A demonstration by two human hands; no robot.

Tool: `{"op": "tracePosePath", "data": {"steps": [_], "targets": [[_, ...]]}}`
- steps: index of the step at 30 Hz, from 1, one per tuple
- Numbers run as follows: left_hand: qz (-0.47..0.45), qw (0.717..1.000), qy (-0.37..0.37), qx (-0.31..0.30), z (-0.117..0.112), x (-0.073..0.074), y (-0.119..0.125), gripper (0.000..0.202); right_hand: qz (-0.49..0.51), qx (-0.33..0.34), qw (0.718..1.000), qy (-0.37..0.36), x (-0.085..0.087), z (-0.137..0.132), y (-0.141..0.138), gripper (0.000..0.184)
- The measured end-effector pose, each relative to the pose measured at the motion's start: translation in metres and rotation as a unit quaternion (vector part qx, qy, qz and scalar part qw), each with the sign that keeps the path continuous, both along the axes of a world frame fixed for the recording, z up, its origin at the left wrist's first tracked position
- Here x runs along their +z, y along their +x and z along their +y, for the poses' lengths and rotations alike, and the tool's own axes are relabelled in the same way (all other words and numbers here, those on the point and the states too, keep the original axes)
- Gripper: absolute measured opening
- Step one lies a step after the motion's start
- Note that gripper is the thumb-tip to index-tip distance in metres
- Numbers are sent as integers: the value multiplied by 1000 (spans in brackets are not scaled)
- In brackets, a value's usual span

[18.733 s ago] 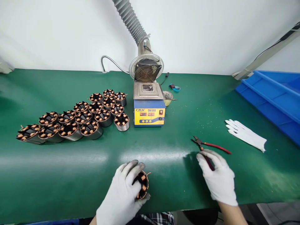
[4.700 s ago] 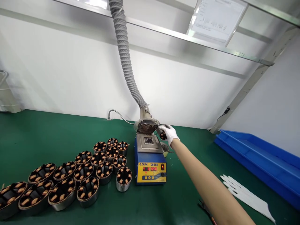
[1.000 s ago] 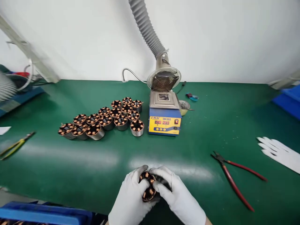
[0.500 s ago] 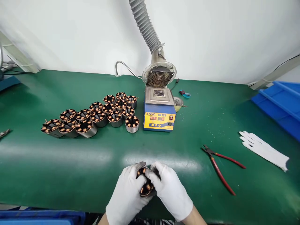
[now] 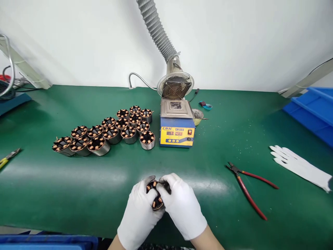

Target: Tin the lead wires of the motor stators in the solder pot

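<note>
A motor stator [image 5: 157, 203], a steel ring with copper coils inside, is held between my two white-gloved hands near the front of the bench. My left hand [image 5: 140, 208] wraps round its left side, thumb over the rim. On the other side my right hand [image 5: 179, 205] is closed at the stator's right edge, its thumb and fingers pinched there. Whether a thin wire lies in that pinch is hidden. Several more stators [image 5: 100, 146] stand upright in a cluster on the green bench, left of a blue and yellow solder pot [image 5: 177, 135].
Red-handled cutting pliers [image 5: 244, 184] lie right of my hands, with a spare white glove [image 5: 299, 166] beyond. Yellow-handled pliers [image 5: 10, 158] rest at the left edge. Blue bins [image 5: 312, 111] stand at right. Over the solder pot hangs an extraction hose [image 5: 158, 31].
Both hands with the stator have shifted slightly left and up in view. The view has turned a little left, showing more of the yellow-handled pliers. My hands keep their hold.
</note>
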State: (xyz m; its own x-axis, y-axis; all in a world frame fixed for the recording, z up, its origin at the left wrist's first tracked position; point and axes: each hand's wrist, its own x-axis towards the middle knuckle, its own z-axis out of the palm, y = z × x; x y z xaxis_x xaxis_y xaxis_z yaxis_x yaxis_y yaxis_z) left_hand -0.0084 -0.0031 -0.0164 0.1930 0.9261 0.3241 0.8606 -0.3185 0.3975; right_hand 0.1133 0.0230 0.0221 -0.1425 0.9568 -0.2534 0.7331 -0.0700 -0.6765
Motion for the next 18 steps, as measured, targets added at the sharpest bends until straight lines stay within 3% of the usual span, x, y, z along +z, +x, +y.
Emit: {"op": "tracePosePath", "data": {"steps": [2, 4, 6, 8, 10, 13, 16, 18], "targets": [[-9, 1000, -8, -8, 1, 3, 0, 32, -91, 41, 995, -6, 8, 7, -2, 13], [-14, 1000, -10, -24, 3, 6, 0, 31, -115, 75, 990, -24, 11, 13, 2, 14], [-17, 999, -9, -35, 3, 6, -1, 32, -52, 100, 993, -33, 7, 17, 10, 13], [-21, 999, -6, -41, 4, 5, -2, 31, 82, 106, 990, -51, -4, 18, 17, 10], [-24, 999, 4, -49, 4, 3, -2, 28, 254, 69, 959, -102, -19, 15, 22, 10], [-20, 998, 27, -53, 4, 2, -2, 26, 452, -46, 876, -164, -38, 8, 25, 18], [-5, 999, 24, -31, 4, 3, 1, 27, 531, -133, 819, -172, -42, 5, 31, 25], [13, 999, 27, -10, 3, 4, 4, 30, 528, -153, 818, -170, -38, 4, 34, 29]]}}
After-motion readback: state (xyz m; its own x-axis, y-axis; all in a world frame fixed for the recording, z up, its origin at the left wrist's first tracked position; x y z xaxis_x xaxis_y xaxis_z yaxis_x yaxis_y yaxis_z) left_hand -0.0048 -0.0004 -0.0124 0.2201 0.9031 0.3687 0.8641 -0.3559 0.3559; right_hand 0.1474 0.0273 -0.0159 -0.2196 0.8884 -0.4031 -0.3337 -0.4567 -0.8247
